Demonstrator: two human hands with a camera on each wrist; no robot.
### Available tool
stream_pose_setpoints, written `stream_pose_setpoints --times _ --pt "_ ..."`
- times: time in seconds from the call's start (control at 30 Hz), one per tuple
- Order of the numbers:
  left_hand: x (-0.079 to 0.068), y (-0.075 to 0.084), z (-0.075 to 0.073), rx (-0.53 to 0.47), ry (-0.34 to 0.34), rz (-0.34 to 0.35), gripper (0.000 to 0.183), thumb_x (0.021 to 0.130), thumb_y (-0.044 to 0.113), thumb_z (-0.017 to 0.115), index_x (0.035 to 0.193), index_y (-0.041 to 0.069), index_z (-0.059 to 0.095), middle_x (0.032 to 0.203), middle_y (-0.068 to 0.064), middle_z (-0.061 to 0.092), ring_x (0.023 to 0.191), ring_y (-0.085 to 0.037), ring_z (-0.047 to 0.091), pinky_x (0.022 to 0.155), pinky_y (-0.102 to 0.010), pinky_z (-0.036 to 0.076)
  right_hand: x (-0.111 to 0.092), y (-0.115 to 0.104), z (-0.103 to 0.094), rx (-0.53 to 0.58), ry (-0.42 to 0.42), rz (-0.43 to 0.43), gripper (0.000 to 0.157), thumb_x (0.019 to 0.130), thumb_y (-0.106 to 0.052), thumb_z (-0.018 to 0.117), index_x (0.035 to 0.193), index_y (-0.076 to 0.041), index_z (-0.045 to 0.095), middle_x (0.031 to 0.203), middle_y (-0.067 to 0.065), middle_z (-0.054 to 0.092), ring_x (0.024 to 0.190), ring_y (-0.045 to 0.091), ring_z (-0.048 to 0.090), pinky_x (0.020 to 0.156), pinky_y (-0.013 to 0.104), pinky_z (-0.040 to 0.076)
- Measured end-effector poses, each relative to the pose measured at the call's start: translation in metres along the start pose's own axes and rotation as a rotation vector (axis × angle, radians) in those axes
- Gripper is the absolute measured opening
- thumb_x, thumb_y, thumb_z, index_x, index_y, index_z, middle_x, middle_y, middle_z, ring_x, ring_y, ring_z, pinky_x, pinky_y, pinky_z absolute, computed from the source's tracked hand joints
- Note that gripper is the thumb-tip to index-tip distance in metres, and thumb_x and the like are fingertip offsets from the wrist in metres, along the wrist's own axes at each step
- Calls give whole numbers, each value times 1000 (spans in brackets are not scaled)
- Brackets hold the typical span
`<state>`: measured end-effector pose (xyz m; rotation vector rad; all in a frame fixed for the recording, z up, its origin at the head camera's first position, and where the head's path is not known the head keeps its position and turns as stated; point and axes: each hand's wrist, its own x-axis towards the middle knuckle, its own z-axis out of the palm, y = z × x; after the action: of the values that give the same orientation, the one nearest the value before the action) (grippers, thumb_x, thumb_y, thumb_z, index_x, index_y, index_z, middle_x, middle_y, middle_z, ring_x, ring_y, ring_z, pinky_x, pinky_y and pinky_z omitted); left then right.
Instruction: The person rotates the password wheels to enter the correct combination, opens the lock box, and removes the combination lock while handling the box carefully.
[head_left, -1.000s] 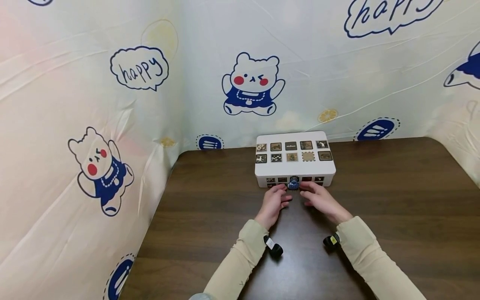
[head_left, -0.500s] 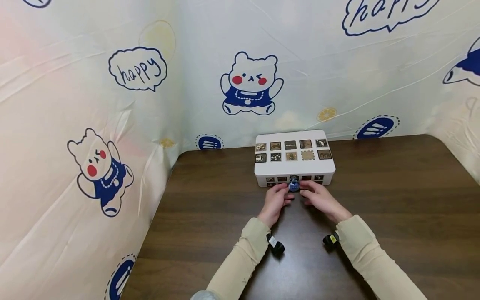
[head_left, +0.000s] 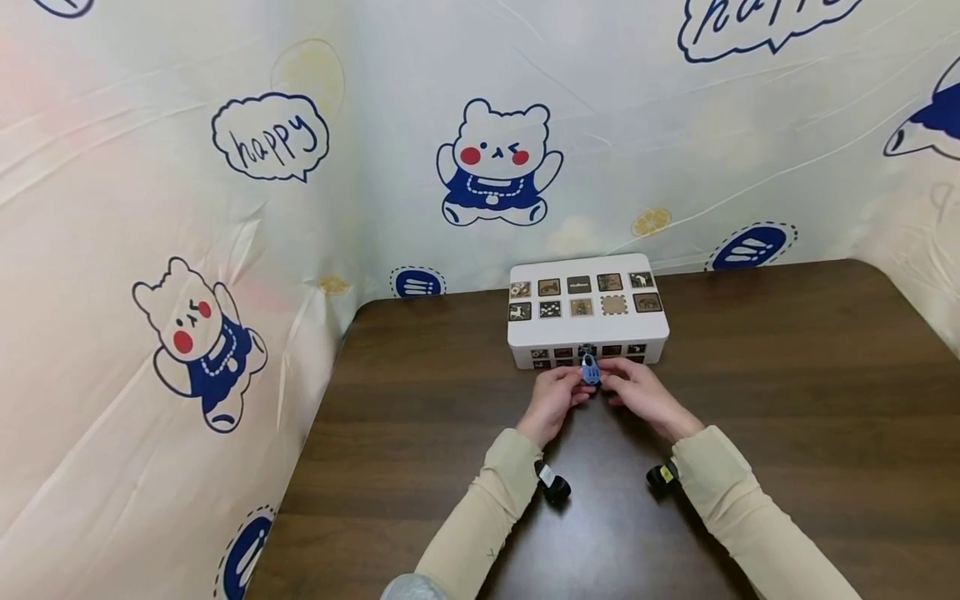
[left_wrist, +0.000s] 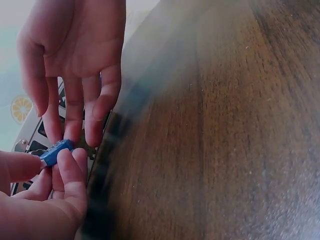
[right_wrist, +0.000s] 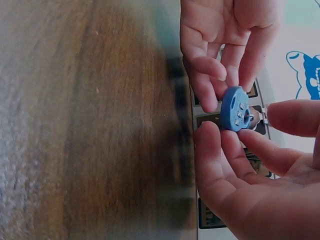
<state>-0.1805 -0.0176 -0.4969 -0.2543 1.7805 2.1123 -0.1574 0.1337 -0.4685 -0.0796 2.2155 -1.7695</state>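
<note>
Both arms wear long sleeves of pale cream cloth: left sleeve [head_left: 468,529] at 6 o'clock in the head view, right sleeve [head_left: 765,533] at 4. Left cuff [head_left: 512,461] and right cuff [head_left: 712,460] are broad, lightly creased. Left sleeve carries a small dark cross-shaped mark [head_left: 492,553]. A pale grey patch [head_left: 412,588] adjoins it between 6 and 7 o'clock; nature unclear. Black left wrist camera [head_left: 557,491] sits at its cuff's 4 o'clock, white label [head_left: 547,475]; black right wrist camera [head_left: 657,484] at its cuff's 8 o'clock, yellow-green label [head_left: 667,473].
</note>
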Motion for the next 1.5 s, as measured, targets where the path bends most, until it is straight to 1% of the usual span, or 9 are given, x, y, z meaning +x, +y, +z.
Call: stream_pose_setpoints --times 0.2,0.27,0.37,0.57,0.73,1.0,1.27,1.43,1.5 --pt "1 3 0 -36 -10 -38 24 91 6 45 107 -6 58 91 -12 63 68 -12 61 65 -22 51 0 -4 -1 1 19 -1 37 94 -11 39 127 5 41 125 24 46 99 35 55 79 41 50" --pt "1 4 0 -52 -12 -58 24 92 6 44 108 -6 57 88 -10 63 68 -12 61 64 -21 50 1 -4 -1 17 28 7 36 94 -11 40 126 4 42 124 23 47 98 35 55 78 41 50" --pt "1 5 0 -61 -25 -66 25 92 7 42 109 -6 56 82 -8 62 67 -12 62 63 -21 50 3 -2 0 29 33 3 35 93 -10 41 125 4 42 123 23 47 97 33 55 77 40 51" --pt "1 8 0 -105 -35 -88 24 92 7 42 107 -6 55 76 -7 61 65 -12 62 61 -20 50 4 -2 1 49 68 6 34 92 -9 43 123 6 44 118 25 51 87 24 58 73 34 52" --pt "1 8 0 -106 -35 -103 24 92 7 42 107 -5 55 75 -6 61 63 -12 62 59 -19 49 6 -3 3 80 110 29 32 91 -9 45 117 9 48 106 24 56 75 14 60 67 27 52" --pt "-1 8 0 -78 -38 -108 24 92 7 42 107 -5 56 74 -6 61 62 -11 61 57 -18 49 9 1 5 136 131 64 29 91 -9 46 112 11 50 90 14 60 66 8 60 62 21 52" --pt "-1 9 -2 -2 -33 -57 24 91 5 43 106 -7 58 75 -7 61 61 -10 61 55 -17 48 12 3 5 141 128 85 29 91 -9 45 111 11 50 88 11 59 66 9 60 63 23 52" --pt "-1 12 -4 58 -42 -29 24 91 6 45 104 -8 58 71 -5 60 59 -9 60 54 -16 48 12 1 5 107 127 84 28 90 -9 45 110 10 51 87 11 58 66 9 59 63 25 51" --pt "-2 13 -4 82 -42 -35 23 91 8 46 103 -7 59 70 -5 60 58 -9 60 54 -17 47 12 0 4 91 128 82 28 90 -9 45 110 10 52 87 11 58 65 8 58 63 25 51"
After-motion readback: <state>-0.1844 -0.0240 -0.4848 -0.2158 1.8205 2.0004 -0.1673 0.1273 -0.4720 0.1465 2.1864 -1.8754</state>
